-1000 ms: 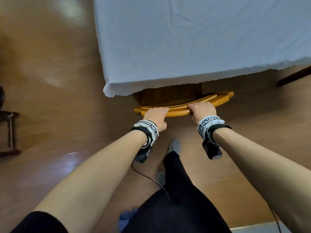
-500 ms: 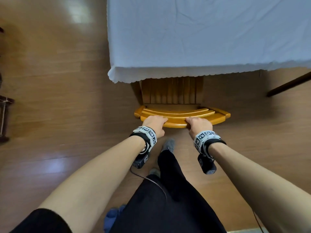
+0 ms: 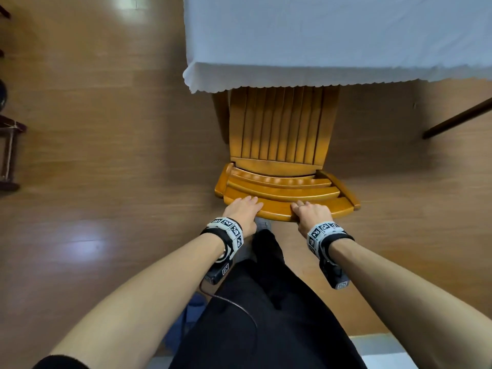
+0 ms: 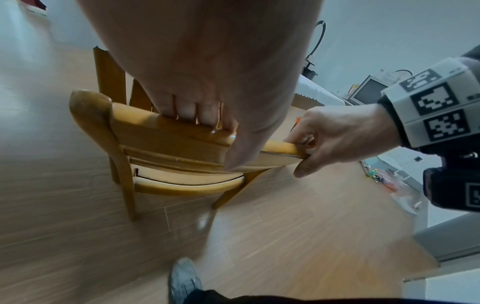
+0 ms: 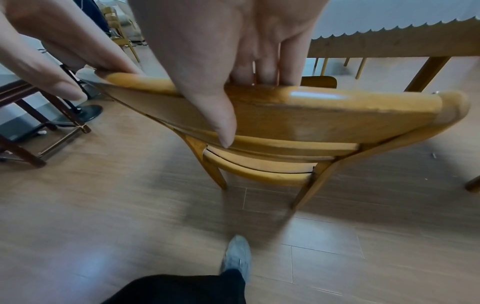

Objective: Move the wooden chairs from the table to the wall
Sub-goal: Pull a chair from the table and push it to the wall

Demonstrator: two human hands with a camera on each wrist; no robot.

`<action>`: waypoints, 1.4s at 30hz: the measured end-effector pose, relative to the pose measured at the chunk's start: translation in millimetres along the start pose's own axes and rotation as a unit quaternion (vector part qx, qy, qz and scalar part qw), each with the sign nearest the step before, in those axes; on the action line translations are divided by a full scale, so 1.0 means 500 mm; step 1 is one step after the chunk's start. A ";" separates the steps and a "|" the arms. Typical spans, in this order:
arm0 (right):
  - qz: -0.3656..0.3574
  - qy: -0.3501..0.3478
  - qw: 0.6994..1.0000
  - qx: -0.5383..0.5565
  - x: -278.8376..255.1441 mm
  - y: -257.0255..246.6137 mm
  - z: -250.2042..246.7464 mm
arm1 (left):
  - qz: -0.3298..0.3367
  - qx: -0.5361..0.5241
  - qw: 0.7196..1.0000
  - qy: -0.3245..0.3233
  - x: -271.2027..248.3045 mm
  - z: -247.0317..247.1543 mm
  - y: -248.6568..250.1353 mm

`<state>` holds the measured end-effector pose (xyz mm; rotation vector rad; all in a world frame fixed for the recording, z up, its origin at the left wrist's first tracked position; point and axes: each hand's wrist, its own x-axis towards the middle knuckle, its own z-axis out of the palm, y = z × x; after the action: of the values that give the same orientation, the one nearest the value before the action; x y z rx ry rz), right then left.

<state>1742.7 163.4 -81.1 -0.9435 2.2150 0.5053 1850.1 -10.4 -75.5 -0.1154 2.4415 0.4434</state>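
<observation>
A honey-coloured wooden chair with a slatted seat stands half out from under the table, which carries a white cloth. Both my hands grip its curved top rail. My left hand holds the rail's left part, fingers over the top and thumb behind. My right hand holds it right of centre in the same way. The wrist views show the chair's back slats and rear legs above the wood floor.
Wood-plank floor spreads to the left and right of the chair. A dark stand sits at the far left edge, and a dark bar crosses the floor at right. My leg and grey shoe are right behind the chair.
The chair has slid back out from under the tablecloth toward me, so much more of its seat shows. Both hands have kept their hold on the top rail.
</observation>
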 end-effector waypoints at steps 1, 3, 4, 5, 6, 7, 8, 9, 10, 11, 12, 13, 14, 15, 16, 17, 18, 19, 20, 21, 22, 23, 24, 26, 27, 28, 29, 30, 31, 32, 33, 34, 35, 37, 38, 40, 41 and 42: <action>-0.001 0.000 1.000 -0.004 -0.009 -0.003 0.004 | -0.002 -0.005 1.000 0.003 -0.010 0.006 0.004; -0.001 0.007 1.000 -0.013 -0.027 -0.005 0.008 | -0.008 -0.014 1.000 0.011 -0.026 0.015 0.012; 0.000 0.010 1.000 -0.016 -0.037 -0.005 0.009 | -0.011 -0.017 1.000 0.015 -0.034 0.018 0.017; 0.002 0.013 1.000 -0.017 -0.046 -0.005 0.009 | -0.015 -0.022 0.999 0.020 -0.042 0.020 0.024; 0.005 0.014 1.000 -0.016 -0.055 -0.005 0.009 | -0.021 -0.029 0.999 0.027 -0.048 0.024 0.032; 0.008 0.014 1.000 -0.013 -0.066 -0.006 0.010 | -0.029 -0.036 0.998 0.032 -0.056 0.029 0.042; 0.009 0.014 1.000 -0.011 -0.077 -0.007 0.012 | -0.039 -0.042 0.998 0.038 -0.063 0.034 0.054; 0.009 0.015 1.000 -0.010 -0.089 -0.007 0.015 | -0.048 -0.044 0.997 0.045 -0.071 0.039 0.065; 0.008 0.016 1.000 -0.010 -0.100 -0.007 0.022 | -0.056 -0.046 0.996 0.056 -0.078 0.046 0.074; 0.006 0.014 1.000 -0.010 -0.111 -0.005 0.030 | -0.063 -0.050 0.995 0.061 -0.085 0.055 0.083; 0.006 0.010 1.000 -0.011 -0.122 -0.002 0.040 | -0.072 -0.058 0.994 0.064 -0.095 0.064 0.093; 0.005 0.007 1.000 -0.009 -0.134 0.000 0.050 | -0.082 -0.066 0.992 0.065 -0.106 0.074 0.105; 0.003 0.009 1.000 -0.007 -0.143 0.003 0.060 | -0.093 -0.072 0.991 0.068 -0.116 0.085 0.116; -0.003 0.009 1.000 -0.010 -0.155 0.006 0.072 | -0.106 -0.081 0.989 0.068 -0.125 0.097 0.129; -0.008 0.011 1.000 -0.016 -0.168 0.009 0.083 | -0.119 -0.088 0.987 0.065 -0.134 0.108 0.144; -0.018 0.020 0.999 -0.025 -0.180 0.012 0.097 | -0.131 -0.089 0.985 0.065 -0.143 0.120 0.160; -0.031 0.028 0.998 -0.036 -0.193 0.015 0.113 | -0.142 -0.089 0.984 0.067 -0.150 0.135 0.176; -0.044 0.030 0.998 -0.046 -0.210 0.019 0.130 | -0.149 -0.092 0.982 0.068 -0.160 0.152 0.193; -0.053 0.031 0.997 -0.054 -0.228 0.023 0.146 | -0.155 -0.092 0.981 0.068 -0.171 0.172 0.212; -0.061 0.035 0.996 -0.061 -0.245 0.026 0.161 | -0.159 -0.090 0.980 0.072 -0.182 0.192 0.229; -0.069 0.041 0.994 -0.068 -0.260 0.029 0.175 | -0.162 -0.090 0.980 0.076 -0.195 0.208 0.245; -0.076 0.042 0.994 -0.071 -0.272 0.031 0.186 | -0.166 -0.095 0.979 0.073 -0.208 0.223 0.259; -0.081 0.041 0.993 -0.076 -0.284 0.031 0.197 | -0.164 -0.100 0.979 0.067 -0.219 0.235 0.271; -0.085 0.042 0.992 -0.078 -0.314 0.033 0.228 | -0.156 -0.097 0.982 0.054 -0.241 0.264 0.297; -0.087 0.036 0.992 -0.078 -0.327 0.034 0.243 | -0.149 -0.102 0.983 0.045 -0.251 0.280 0.308; -0.091 0.025 0.993 -0.075 -0.340 0.035 0.261 | -0.143 -0.110 0.983 0.031 -0.265 0.300 0.322; -0.095 0.025 0.993 -0.072 -0.348 0.036 0.280 | -0.145 -0.113 0.983 0.018 -0.277 0.312 0.336; -0.100 0.029 0.992 -0.071 -0.351 0.036 0.292 | -0.139 -0.101 0.985 0.007 -0.285 0.316 0.345; -0.105 0.016 0.992 -0.072 -0.360 0.037 0.304 | -0.125 -0.094 0.988 -0.011 -0.297 0.322 0.351; -0.108 0.000 0.991 -0.073 -0.369 0.038 0.313 | -0.108 -0.090 0.990 -0.028 -0.309 0.328 0.356; -0.113 -0.006 0.991 -0.073 -0.371 0.036 0.322 | -0.092 -0.082 0.992 -0.037 -0.315 0.331 0.355; -0.118 -0.003 0.990 -0.074 -0.373 0.034 0.330 | -0.082 -0.069 0.993 -0.044 -0.320 0.330 0.353; -0.120 -0.001 0.990 -0.073 -0.375 0.033 0.334 | -0.073 -0.061 0.994 -0.046 -0.321 0.329 0.351; -0.112 -0.008 0.991 -0.073 -0.374 0.032 0.328 | -0.067 -0.059 0.995 -0.050 -0.319 0.323 0.344; -0.110 -0.008 0.991 -0.078 -0.372 0.031 0.322 | -0.069 -0.062 0.994 -0.051 -0.317 0.321 0.343; -0.107 0.003 0.990 -0.090 -0.362 0.031 0.303 | -0.080 -0.068 0.993 -0.046 -0.309 0.313 0.340; -0.103 0.007 0.990 -0.093 -0.354 0.031 0.290 | -0.082 -0.071 0.993 -0.039 -0.304 0.305 0.336; -0.097 0.009 0.991 -0.094 -0.346 0.031 0.276 | -0.085 -0.073 0.993 -0.028 -0.296 0.298 0.328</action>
<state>1879.4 336.1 -54.3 -1.2529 2.0899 0.6243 2022.7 190.7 -47.0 -0.3649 2.3198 0.5421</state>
